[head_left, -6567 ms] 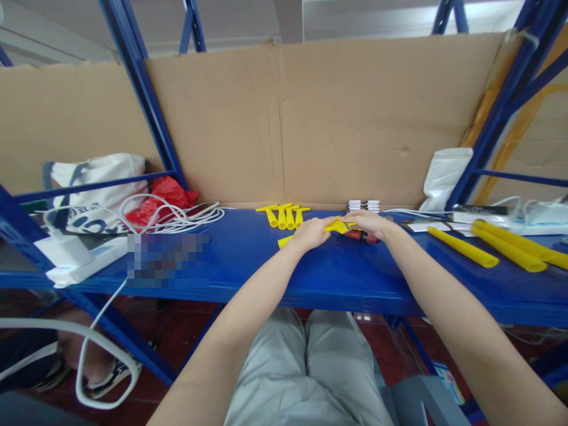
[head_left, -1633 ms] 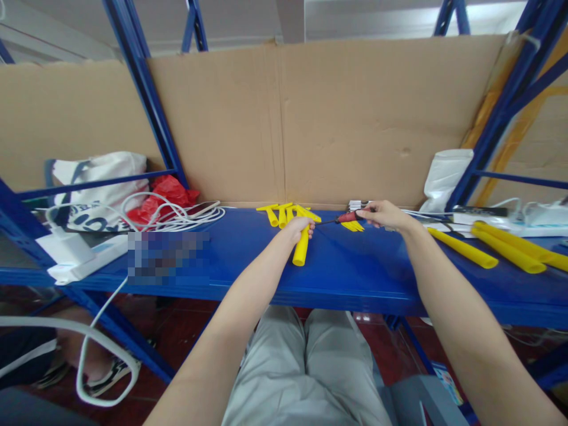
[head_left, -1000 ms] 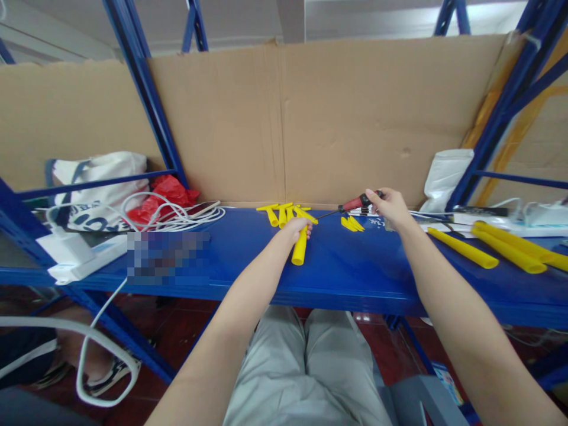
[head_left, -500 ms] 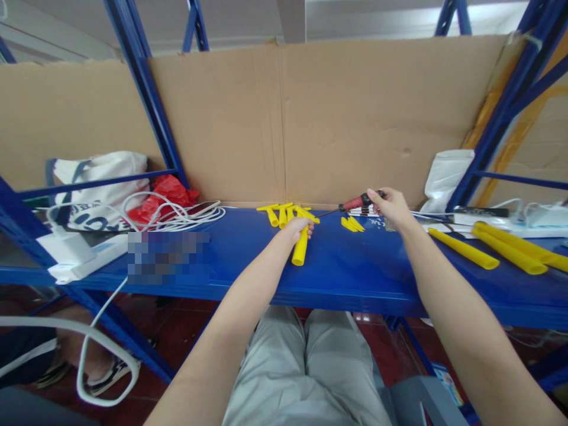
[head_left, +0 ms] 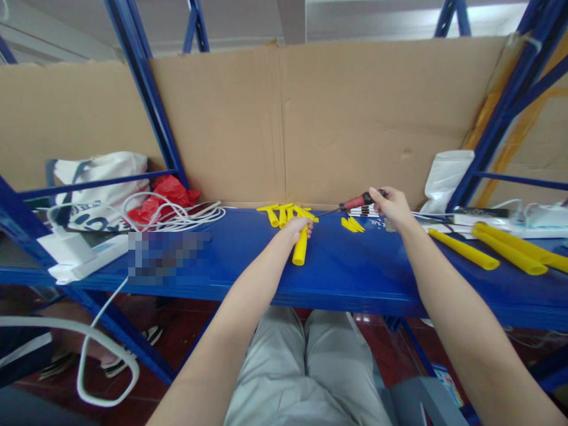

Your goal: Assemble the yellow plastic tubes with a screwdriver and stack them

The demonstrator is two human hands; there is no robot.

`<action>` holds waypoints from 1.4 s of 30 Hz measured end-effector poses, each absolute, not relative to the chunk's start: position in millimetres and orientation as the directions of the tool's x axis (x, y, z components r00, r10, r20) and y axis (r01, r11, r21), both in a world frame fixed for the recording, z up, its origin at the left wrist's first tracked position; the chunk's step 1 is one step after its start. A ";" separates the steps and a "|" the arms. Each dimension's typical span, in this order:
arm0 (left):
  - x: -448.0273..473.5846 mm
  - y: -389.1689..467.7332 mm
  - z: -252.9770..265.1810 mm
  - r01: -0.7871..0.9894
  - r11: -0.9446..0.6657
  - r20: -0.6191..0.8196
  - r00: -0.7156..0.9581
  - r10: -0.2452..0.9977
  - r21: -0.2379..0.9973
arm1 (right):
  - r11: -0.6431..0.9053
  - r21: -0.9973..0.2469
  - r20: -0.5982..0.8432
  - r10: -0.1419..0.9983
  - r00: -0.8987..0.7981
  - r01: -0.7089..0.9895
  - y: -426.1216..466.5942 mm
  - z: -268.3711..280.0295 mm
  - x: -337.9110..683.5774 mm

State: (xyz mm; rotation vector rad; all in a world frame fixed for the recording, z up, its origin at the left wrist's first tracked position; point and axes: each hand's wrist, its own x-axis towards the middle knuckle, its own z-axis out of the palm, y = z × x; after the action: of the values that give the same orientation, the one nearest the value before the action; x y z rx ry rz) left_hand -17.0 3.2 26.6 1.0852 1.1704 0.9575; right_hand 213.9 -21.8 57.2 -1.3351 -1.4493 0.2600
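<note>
My left hand (head_left: 302, 227) is wrapped round a yellow tube (head_left: 299, 251), whose open end points toward me on the blue shelf (head_left: 355, 266). In my right hand (head_left: 390, 204) is the end of a red and black screwdriver (head_left: 355, 203). Its thin shaft reaches left to the yellow piece at the top of the held tube; my fingers hide part of that spot, so the tip's exact contact cannot be made out. Behind my left hand lie several T-shaped yellow pieces (head_left: 273, 218). Small yellow flat pieces (head_left: 352, 224) rest below the screwdriver, beside tiny white bits (head_left: 378, 223).
Several long yellow tubes (head_left: 465, 249) lie at the right. White cables (head_left: 177, 216), a red plastic bag (head_left: 166, 198), a cloth bag (head_left: 110, 177) and a power strip (head_left: 89, 266) crowd the left. A cardboard panel (head_left: 346, 118) stands along the back. Another person's shoe (head_left: 118, 364) shows below.
Both hands, the held tube and the screwdriver keep almost the same place. At the lower left, the other person's legs and feet have shifted.
</note>
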 end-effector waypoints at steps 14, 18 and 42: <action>-16.8 2.8 26.9 0.027 0.195 -0.197 0.169 0.966 0.980 | 0.338 -0.812 0.484 0.846 0.225 0.476 -16.9 54.9 214.9; -17.6 3.7 26.6 0.016 0.196 -0.196 0.163 0.967 0.981 | 0.343 -0.809 0.478 0.857 0.194 0.478 -14.5 54.2 215.0; -15.5 -2.1 29.6 0.129 0.091 -0.108 0.127 0.986 0.987 | 0.540 -0.832 0.548 0.765 0.340 0.126 -18.8 51.5 205.2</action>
State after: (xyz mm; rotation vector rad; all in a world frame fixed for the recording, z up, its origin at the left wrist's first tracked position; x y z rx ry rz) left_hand -15.5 -2.1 29.6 1.2838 1.2435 0.9764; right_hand 205.2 -18.8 51.5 -0.9398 -1.1745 0.5068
